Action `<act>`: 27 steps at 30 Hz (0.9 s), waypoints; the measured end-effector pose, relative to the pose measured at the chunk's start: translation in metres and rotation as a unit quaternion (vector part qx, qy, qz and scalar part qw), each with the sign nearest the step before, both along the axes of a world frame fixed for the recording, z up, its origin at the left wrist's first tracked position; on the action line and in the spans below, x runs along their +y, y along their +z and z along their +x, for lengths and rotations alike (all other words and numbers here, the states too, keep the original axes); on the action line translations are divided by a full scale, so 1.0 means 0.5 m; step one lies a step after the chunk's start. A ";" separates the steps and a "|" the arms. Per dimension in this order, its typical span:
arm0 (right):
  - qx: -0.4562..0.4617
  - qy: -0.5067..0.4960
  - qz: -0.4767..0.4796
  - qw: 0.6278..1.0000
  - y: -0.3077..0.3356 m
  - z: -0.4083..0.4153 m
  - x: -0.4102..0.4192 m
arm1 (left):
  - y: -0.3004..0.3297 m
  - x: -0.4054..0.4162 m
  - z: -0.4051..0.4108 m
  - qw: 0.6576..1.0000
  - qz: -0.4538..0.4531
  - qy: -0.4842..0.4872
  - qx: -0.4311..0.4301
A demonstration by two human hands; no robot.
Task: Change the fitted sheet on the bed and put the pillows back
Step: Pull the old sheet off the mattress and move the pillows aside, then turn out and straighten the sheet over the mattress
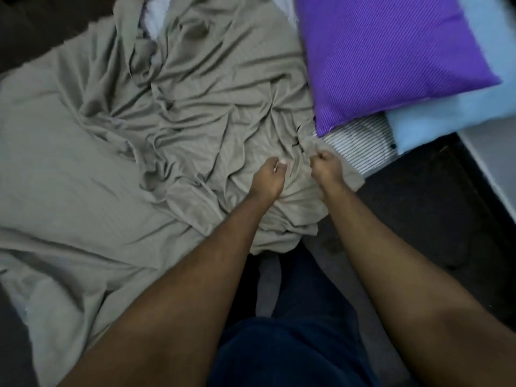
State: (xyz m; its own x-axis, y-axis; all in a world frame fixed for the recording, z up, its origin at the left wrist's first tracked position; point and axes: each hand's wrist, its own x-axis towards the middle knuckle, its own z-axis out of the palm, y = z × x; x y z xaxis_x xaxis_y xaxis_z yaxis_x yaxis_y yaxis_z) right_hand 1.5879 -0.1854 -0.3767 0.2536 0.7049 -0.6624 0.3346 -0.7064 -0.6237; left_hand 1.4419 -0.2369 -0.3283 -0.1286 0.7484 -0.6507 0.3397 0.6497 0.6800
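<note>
Head view, looking down over both forearms. Grey-green fitted sheet [117, 152] lies loose and heavily creased across the bed, bunched toward its near right corner, where part of it hangs over the edge. Left hand [269, 177]: fingers curled, pinching a fold of the sheet. Right hand [325, 166]: closed in a fist around a gathered bit of the sheet's edge, just beside the left hand. Striped mattress [360, 143] is exposed to the right of that corner. Purple pillow [391, 57] rests on top of a light blue pillow [452, 121] at upper right, its lower corner near the right hand.
</note>
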 end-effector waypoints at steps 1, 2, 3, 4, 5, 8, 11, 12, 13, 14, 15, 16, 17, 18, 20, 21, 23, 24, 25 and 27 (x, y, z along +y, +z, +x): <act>0.004 0.003 -0.020 1.000 -0.019 -0.005 0.012 | -0.018 0.005 -0.007 1.000 -0.011 0.006 0.002; 0.012 0.015 -0.047 0.999 -0.045 -0.004 0.027 | -0.040 0.013 -0.014 1.000 -0.023 0.016 0.001; 0.014 0.025 -0.048 0.998 -0.069 0.000 0.045 | -0.061 0.024 -0.019 0.999 -0.029 0.026 0.001; -0.005 0.037 -0.035 0.999 -0.095 0.009 0.068 | -0.081 0.039 -0.020 0.999 -0.031 0.030 0.004; -0.031 0.055 -0.013 0.998 -0.117 0.020 0.088 | -0.101 0.053 -0.020 0.999 -0.033 0.031 0.007; -0.177 0.146 -0.036 0.973 -0.144 0.036 0.125 | -0.159 0.086 -0.004 0.999 -0.037 0.026 0.015; -0.281 0.235 -0.123 0.922 -0.153 0.031 0.127 | -0.177 0.100 0.026 0.999 -0.049 0.012 0.017; -0.266 0.262 -0.128 0.919 -0.147 0.023 0.122 | -0.179 0.100 0.034 0.998 -0.054 0.014 0.010; -0.224 0.279 -0.122 0.926 -0.153 0.016 0.117 | -0.179 0.096 0.041 0.998 -0.054 0.019 0.001; -0.154 0.281 -0.113 0.940 -0.142 0.005 0.106 | -0.175 0.091 0.047 0.998 -0.055 0.026 -0.010; -0.073 0.273 -0.106 0.953 -0.134 -0.005 0.093 | -0.166 0.084 0.050 0.997 -0.058 0.039 -0.021; -0.006 0.256 -0.097 0.962 -0.116 -0.020 0.078 | -0.156 0.079 0.052 0.995 -0.061 0.067 -0.038; 0.048 0.229 -0.075 0.969 -0.105 -0.035 0.065 | -0.146 0.075 0.048 0.991 -0.062 0.107 -0.059; 0.090 0.207 -0.059 0.973 -0.079 -0.055 0.050 | -0.132 0.072 0.045 0.982 -0.065 0.154 -0.084; 0.170 0.151 -0.030 0.973 -0.014 -0.096 0.030 | -0.087 0.076 0.034 0.947 -0.064 0.268 -0.164; 0.208 0.108 -0.019 0.972 0.017 -0.113 0.024 | -0.059 0.080 0.031 0.910 -0.070 0.334 -0.235; 0.261 0.032 -0.003 0.965 0.098 -0.145 0.015 | 0.014 0.089 0.018 0.834 -0.064 0.420 -0.352; 0.275 0.012 0.012 0.961 0.144 -0.162 0.009 | 0.049 0.092 0.009 0.819 -0.053 0.431 -0.374; 0.284 -0.001 0.029 0.958 0.183 -0.173 0.009 | 0.078 0.096 -0.003 0.817 -0.037 0.431 -0.382; 0.311 -0.032 0.062 0.948 0.259 -0.185 0.013 | 0.134 0.103 -0.021 0.821 -0.014 0.403 -0.405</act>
State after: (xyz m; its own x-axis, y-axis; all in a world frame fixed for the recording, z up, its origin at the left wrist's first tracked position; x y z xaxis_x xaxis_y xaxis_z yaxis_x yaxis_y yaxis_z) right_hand 1.4956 -0.1787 -0.2473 -0.1143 0.7833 -0.6110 -0.1660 -0.6215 -0.7657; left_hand 1.4313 -0.1855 -0.2615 -0.0919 0.6162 -0.7822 -0.7635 0.4607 0.4526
